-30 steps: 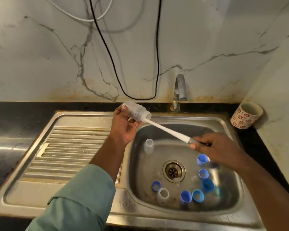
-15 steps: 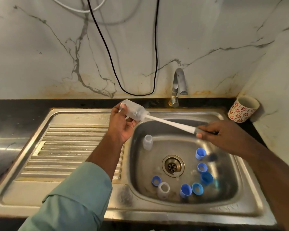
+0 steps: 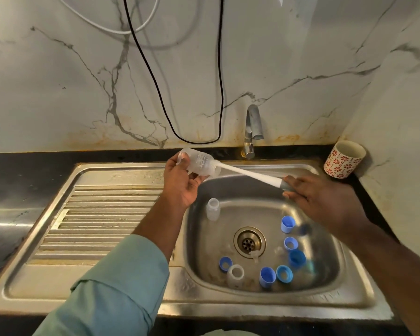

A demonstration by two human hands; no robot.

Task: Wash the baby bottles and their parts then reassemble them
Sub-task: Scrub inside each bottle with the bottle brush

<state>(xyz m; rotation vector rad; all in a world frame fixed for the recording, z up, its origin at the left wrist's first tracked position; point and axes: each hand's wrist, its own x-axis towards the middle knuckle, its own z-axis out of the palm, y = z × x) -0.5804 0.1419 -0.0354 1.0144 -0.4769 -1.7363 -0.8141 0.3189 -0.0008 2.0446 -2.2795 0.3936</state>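
A person scrubs the inside of a clear baby bottle (image 3: 199, 163) over a steel sink (image 3: 349, 301), the left hand (image 3: 182, 183) wrapped around the bottle's body and holding it on its side above the basin's far left corner, mouth turned to the right. The right hand (image 3: 323, 202) has its fingers curled about the grey grip of a white bottle brush (image 3: 250, 175), whose head sits inside the bottle while the shaft slants down to the right across the basin.

Down in the basin, a second small bottle (image 3: 213, 209) stands upright near the left wall, a third (image 3: 235, 275) rests at the near edge, and blue caps and rings (image 3: 287, 224) are scattered around the drain (image 3: 249, 242), chiefly to its right and near side. The tap (image 3: 252, 132) at the far side appears to be off. A flower-patterned cup (image 3: 343, 159) leans in the far right corner of the dark bench (image 3: 22, 173).

To do this step well, the brush head should probably reach the bottle's closed end and turn as it strokes, so the walls and base all get contact. Keeping the bottle firmly gripped and held over the basin would let drips and any slip land in the sink. The neck threads likely want a separate pass, and a rinse is not yet under way.
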